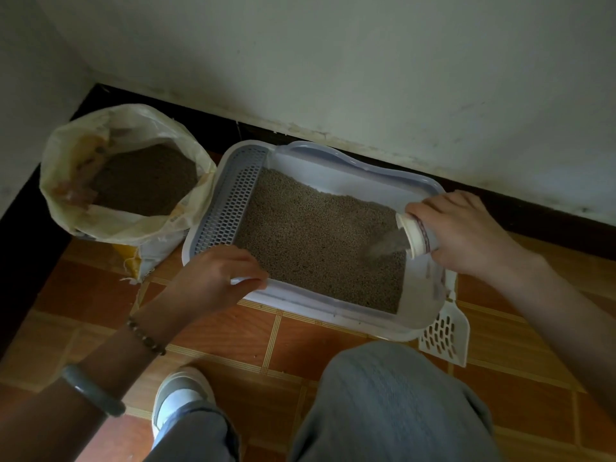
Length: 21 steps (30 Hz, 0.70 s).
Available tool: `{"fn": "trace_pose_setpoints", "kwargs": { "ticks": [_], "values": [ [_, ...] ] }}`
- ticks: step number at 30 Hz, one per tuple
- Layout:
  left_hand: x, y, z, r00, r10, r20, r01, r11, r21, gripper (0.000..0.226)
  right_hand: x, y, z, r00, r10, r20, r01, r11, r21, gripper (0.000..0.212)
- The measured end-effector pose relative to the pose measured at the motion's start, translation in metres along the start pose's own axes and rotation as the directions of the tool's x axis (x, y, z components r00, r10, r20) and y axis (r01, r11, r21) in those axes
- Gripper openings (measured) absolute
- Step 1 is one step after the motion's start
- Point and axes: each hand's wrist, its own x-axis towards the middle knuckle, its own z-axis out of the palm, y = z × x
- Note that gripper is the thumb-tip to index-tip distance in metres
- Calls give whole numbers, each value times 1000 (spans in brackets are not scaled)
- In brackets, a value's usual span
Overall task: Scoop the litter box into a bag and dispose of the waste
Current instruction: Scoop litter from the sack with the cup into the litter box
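White bottle (417,235), label unreadable, gripped by right fingers (443,202) over litter box (333,310); left fingers (245,261) hold cap (244,280).

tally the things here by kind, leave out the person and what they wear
litter box: 1
sack of litter: 1
scoop: 1
bottle: 1
white cap: 1
total: 5

One head-worn camera looks forward and steeply down — close above the white rectangular plastic litter tray (333,317) on the orange tiled floor (230,331). It faces the pale plastered wall (366,61) and black skirting (533,213); a grey-trousered knee (386,401) fills the lower edge.
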Motion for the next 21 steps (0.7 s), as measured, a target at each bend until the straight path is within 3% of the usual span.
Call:
{"fn": "trace_pose_setpoints", "kwargs": {
  "ticks": [9, 15, 21],
  "values": [
    [-3, -4, 3, 1000, -12, -11, 12, 1000, -9, 26, 6, -21, 11, 987, -153, -56, 146, 982, -117, 74],
    [-5, -6, 5, 999, -14, -37, 12, 999, -44, 39, 13, -31, 5, 978, -179, -104, 153, 964, -218, 72],
    [-5, -8, 7, 999, -21, -31, 20, 999, -44, 27, 24, -37, -4, 974, -188, -130, 148, 952, -269, 73]
  ]
}}
